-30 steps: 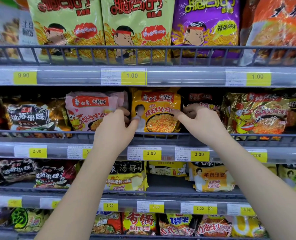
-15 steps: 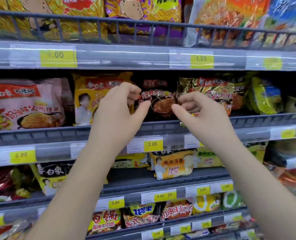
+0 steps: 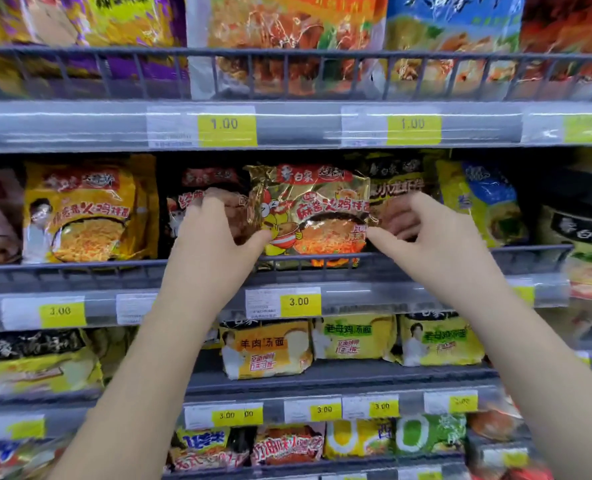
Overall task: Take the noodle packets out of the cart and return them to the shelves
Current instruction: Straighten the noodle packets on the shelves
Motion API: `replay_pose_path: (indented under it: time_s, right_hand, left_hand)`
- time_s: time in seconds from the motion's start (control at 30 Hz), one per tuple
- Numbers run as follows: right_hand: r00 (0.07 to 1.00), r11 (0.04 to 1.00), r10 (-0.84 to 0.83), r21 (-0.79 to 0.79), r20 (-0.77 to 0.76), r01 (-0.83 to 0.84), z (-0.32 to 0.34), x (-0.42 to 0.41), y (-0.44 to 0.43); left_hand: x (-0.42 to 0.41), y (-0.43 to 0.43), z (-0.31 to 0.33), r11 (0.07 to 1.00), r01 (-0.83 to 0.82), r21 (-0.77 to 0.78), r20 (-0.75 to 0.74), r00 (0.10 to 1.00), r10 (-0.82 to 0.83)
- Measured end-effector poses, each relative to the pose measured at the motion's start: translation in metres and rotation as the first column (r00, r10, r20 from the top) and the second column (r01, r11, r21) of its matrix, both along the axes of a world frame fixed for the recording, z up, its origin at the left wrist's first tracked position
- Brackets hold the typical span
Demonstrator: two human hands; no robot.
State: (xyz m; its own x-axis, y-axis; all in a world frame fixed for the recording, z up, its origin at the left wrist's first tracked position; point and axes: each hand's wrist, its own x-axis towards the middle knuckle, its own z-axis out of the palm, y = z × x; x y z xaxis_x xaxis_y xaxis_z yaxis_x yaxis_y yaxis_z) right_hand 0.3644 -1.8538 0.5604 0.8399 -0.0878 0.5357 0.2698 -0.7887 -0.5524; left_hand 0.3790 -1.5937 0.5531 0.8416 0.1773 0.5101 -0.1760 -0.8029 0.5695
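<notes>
A gold noodle packet (image 3: pixel 315 216) with a cartoon chicken stands upright on the middle shelf, behind the wire rail (image 3: pixel 80 271). My left hand (image 3: pixel 211 251) pinches its left edge, thumb on the front and fingers curled behind. My right hand (image 3: pixel 436 244) pinches the right edge in the same way. The packet's bottom sits just behind the rail. The cart is out of view.
A dark red packet (image 3: pixel 208 178) stands left of the gold one, then a yellow packet (image 3: pixel 83 216). A black and yellow packet (image 3: pixel 398 181) is at its right. Price tags read 3.00 (image 3: pixel 299 301). Shelves above and below are full of packets.
Both hands have moved right along the middle shelf, from the yellow packet past the dark red one, and now grip the gold packet. The view has shifted right and closer.
</notes>
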Motion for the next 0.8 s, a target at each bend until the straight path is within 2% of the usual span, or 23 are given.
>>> replay_pose_path:
  time_s: [0.13,0.23,0.3,0.47,0.63,0.8]
  right_hand:
    - [0.985,0.994,0.031,-0.094,-0.168,-0.047,0.006,0.023,0.004]
    - [0.974,0.985,0.062,-0.142,-0.220,-0.094,0.015,0.033,0.009]
    - [0.977,0.987,0.082,-0.123,-0.197,-0.107,0.017,0.036,0.011]
    - [0.984,0.995,0.099,-0.012,-0.149,-0.102,0.009,0.040,0.012]
    - [0.979,0.995,0.083,-0.035,-0.185,-0.091,0.009,0.039,0.010]
    - [0.991,1.000,0.010,-0.028,-0.134,-0.013,0.009,0.027,0.007]
  left_hand:
    - [0.008,0.004,0.008,0.999,0.053,0.002,-0.160,0.986,-0.052]
    - [0.012,0.002,0.020,0.996,0.072,0.051,-0.227,0.972,-0.058]
    - [0.014,0.002,0.023,0.995,0.066,0.071,-0.226,0.973,-0.048]
    - [0.018,0.000,0.017,0.997,0.077,0.005,-0.142,0.987,-0.076]
    - [0.022,0.007,0.015,0.993,0.114,0.032,-0.181,0.978,-0.106]
    - [0.014,0.011,0.017,0.993,0.116,0.015,-0.121,0.986,-0.113]
